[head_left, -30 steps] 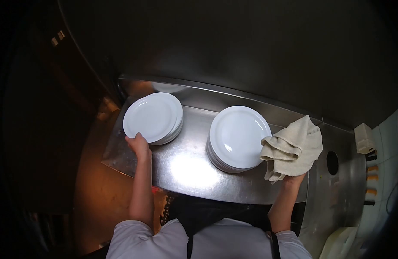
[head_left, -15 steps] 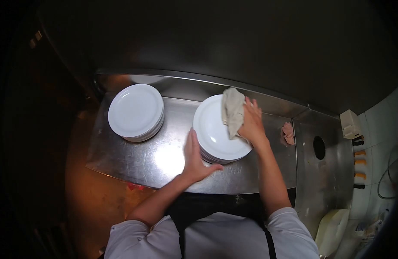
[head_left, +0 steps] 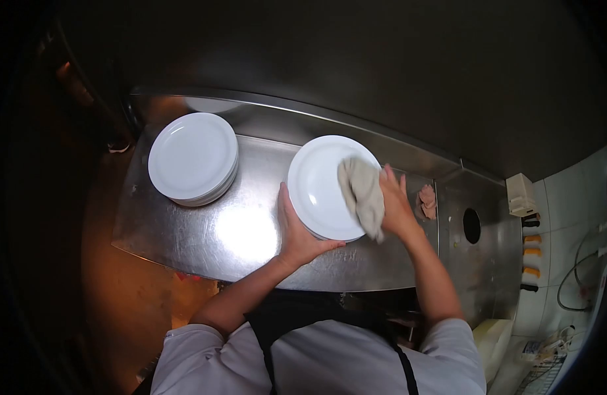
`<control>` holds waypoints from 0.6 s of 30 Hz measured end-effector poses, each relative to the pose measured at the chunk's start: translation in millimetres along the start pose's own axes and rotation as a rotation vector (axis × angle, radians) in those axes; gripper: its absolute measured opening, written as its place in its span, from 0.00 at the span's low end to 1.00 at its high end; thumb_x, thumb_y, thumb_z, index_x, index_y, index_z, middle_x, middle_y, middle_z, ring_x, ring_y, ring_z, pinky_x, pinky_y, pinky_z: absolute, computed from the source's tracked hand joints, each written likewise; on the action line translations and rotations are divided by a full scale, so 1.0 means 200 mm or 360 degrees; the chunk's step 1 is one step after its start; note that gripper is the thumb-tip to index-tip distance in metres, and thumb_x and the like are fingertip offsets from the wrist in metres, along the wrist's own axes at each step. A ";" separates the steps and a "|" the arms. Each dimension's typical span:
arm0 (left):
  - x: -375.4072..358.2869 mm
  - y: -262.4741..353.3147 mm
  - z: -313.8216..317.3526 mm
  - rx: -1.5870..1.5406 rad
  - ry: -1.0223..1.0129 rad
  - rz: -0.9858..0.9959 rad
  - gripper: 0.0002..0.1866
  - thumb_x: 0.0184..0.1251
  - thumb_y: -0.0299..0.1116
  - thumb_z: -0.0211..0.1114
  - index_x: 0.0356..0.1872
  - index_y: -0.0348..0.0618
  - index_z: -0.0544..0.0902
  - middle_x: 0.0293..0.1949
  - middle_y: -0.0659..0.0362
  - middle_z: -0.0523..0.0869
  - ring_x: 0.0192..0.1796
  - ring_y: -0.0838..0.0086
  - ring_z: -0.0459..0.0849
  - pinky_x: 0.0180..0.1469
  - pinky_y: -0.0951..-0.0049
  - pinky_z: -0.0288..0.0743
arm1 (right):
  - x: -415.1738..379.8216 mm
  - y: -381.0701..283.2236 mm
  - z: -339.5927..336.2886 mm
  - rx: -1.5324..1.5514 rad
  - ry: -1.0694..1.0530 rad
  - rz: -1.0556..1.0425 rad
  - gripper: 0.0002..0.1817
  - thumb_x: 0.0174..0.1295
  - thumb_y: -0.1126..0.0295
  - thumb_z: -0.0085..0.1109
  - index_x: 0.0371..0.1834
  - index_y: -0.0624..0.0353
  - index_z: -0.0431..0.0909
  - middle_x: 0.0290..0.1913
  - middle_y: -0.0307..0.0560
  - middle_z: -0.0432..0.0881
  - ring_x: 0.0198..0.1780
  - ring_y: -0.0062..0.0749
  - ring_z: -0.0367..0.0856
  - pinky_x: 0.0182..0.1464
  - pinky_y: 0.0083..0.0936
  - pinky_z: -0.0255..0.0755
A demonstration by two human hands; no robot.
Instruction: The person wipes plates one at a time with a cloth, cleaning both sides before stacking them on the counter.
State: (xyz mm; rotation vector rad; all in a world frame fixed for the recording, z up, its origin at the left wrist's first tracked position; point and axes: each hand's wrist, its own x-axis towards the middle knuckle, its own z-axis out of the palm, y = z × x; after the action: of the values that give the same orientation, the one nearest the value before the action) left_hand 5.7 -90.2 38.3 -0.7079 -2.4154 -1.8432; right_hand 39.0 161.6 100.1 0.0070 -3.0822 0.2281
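A white plate [head_left: 314, 181] is over the right part of the steel counter, with a sliver of other plates showing under its front edge. My left hand [head_left: 299, 232] cups its lower left rim, fingers along the left side and thumb along the front. A beige cloth [head_left: 362, 191] lies over the plate's right side, bunched in my right hand [head_left: 397, 205]; the cloth is slightly blurred and hides part of the rim. Left of these stands a second stack of white plates [head_left: 193, 157], untouched by either hand.
The steel counter [head_left: 250, 266] has a raised back edge. A pink cloth [head_left: 426, 201] lies at its right end, beside a steel surface with a round dark hole [head_left: 471, 226]. Knives with yellow and black handles [head_left: 532, 252] line the right wall below a white box [head_left: 520, 195].
My right hand has brought the cloth down along the plate's right side towards me. My left thumb has drawn in against the plate's front rim. The view has shifted slightly.
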 end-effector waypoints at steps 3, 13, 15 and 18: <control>0.00 0.01 0.01 -0.0018 -0.0004 -0.0067 0.88 0.24 0.50 0.91 0.76 0.36 0.25 0.73 0.40 0.45 0.77 0.47 0.49 0.78 0.52 0.46 | 0.35 -0.13 0.01 -0.0033 0.0282 0.0344 0.47 0.49 0.57 0.72 0.72 0.66 0.61 0.77 0.66 0.55 0.80 0.63 0.48 0.76 0.66 0.40; -0.06 -0.25 0.10 0.0091 -0.0105 0.0178 0.73 0.38 0.51 0.85 0.77 0.32 0.39 0.72 0.36 0.55 0.74 0.45 0.58 0.76 0.50 0.51 | -0.01 -0.58 0.05 0.0866 -0.0185 -0.0383 0.42 0.56 0.55 0.65 0.71 0.68 0.63 0.76 0.66 0.60 0.79 0.61 0.53 0.80 0.51 0.44; -0.06 -0.19 0.09 0.0061 0.0073 0.0111 0.76 0.37 0.51 0.85 0.77 0.32 0.36 0.73 0.35 0.53 0.76 0.44 0.55 0.76 0.49 0.50 | -0.19 -0.36 0.09 0.0654 -0.0358 -0.0305 0.39 0.57 0.56 0.66 0.69 0.66 0.66 0.75 0.66 0.61 0.78 0.59 0.56 0.80 0.45 0.47; -0.02 0.04 0.00 0.0010 0.0069 -0.0088 0.83 0.30 0.51 0.89 0.76 0.33 0.30 0.74 0.36 0.47 0.78 0.42 0.47 0.77 0.46 0.45 | -0.21 -0.23 -0.16 0.0456 -0.0244 0.0034 0.29 0.57 0.64 0.67 0.62 0.63 0.74 0.63 0.62 0.77 0.66 0.53 0.75 0.69 0.39 0.67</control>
State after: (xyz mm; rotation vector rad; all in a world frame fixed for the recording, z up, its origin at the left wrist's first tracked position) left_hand 12.1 -90.7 44.9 -0.6001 -2.4366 -1.8497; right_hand 82.5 121.6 137.0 0.0025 -3.1693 0.6991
